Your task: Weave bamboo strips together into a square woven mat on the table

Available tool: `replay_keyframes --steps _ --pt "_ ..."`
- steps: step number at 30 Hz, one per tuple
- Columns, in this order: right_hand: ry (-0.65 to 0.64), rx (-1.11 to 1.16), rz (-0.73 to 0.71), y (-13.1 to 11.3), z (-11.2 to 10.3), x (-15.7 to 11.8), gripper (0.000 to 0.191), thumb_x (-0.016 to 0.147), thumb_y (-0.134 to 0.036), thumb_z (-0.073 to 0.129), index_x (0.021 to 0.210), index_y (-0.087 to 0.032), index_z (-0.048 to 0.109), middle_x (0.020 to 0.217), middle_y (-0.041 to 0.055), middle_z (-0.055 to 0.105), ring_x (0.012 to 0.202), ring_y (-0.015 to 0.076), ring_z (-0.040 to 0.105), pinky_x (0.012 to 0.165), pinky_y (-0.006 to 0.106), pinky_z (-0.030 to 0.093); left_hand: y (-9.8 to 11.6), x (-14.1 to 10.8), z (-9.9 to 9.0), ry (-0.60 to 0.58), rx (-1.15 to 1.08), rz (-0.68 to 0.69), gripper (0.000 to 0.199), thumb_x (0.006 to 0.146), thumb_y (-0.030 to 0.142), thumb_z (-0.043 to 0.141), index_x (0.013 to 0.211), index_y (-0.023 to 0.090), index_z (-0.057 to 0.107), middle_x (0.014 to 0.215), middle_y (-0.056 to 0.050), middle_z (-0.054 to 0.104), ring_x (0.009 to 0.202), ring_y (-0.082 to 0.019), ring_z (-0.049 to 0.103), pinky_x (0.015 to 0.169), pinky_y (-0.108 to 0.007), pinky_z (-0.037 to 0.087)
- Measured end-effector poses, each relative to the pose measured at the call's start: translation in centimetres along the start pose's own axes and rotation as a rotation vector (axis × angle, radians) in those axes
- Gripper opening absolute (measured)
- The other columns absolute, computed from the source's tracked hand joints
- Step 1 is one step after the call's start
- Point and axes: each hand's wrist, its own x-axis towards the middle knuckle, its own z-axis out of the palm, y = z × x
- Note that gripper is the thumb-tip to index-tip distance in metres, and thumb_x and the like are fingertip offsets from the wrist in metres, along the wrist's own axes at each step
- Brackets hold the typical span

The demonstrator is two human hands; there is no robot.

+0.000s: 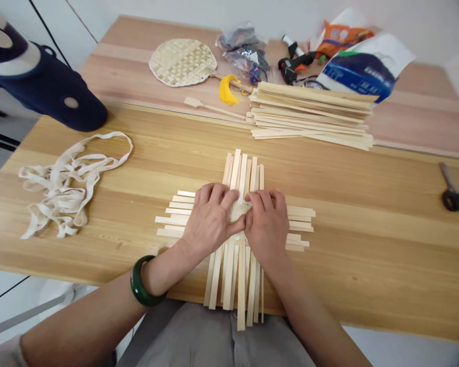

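Pale flat strips (241, 285), crossed on the wooden table (367, 214), are touched by the curled left hand (210, 219) and right hand (268, 224); whether any is gripped cannot be told.

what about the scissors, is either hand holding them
No, the scissors lie on the tabletop at the picture's right edge, while the left hand and right hand touch the pale strips.

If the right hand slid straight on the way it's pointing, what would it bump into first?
Probably the left hand, close beside it: the right hand points forward and leftward over the strips. Whether the two already touch is hard to tell.
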Motion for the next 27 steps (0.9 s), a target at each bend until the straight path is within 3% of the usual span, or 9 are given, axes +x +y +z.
replay_keyframes --steps 17,23,27 --pt "0.024 -0.001 -0.018 0.2 0.1 0.1 0.028 0.081 -0.002 0.044 0.096 -0.019 0.06 0.092 0.0055 0.065 0.098 0.025 0.048 0.109 0.048 0.038 0.0 0.2 0.0 -0.017 0.036 0.012 0.036 0.086 0.048 0.065 0.106 0.018 0.06 0.106 -0.011 0.056 0.104 -0.032 0.045 0.093 -0.048 0.044" --pt "0.128 0.102 0.011 0.0 -0.3 -0.1 0.03 0.084 -0.003 0.042 0.101 -0.019 0.06 0.096 0.0072 0.066 0.097 0.024 0.054 0.1 0.046 0.045 0.2 0.0 0.1 0.047 0.004 0.022 0.037 0.084 0.042 0.067 0.108 0.014 0.059 0.106 -0.011 0.06 0.104 -0.032 0.049 0.095 -0.048 0.045" --pt "0.201 0.159 0.079 0.6 -1.9 -0.2 0.027 0.088 -0.006 0.042 0.102 -0.021 0.06 0.095 0.006 0.067 0.096 0.0223 0.058 0.089 0.041 0.05 0.0 -0.4 -0.4 0.06 -0.042 0.058 0.047 0.084 0.039 0.068 0.119 0.01 0.054 0.108 -0.012 0.061 0.104 -0.031 0.051 0.096 -0.048 0.047"
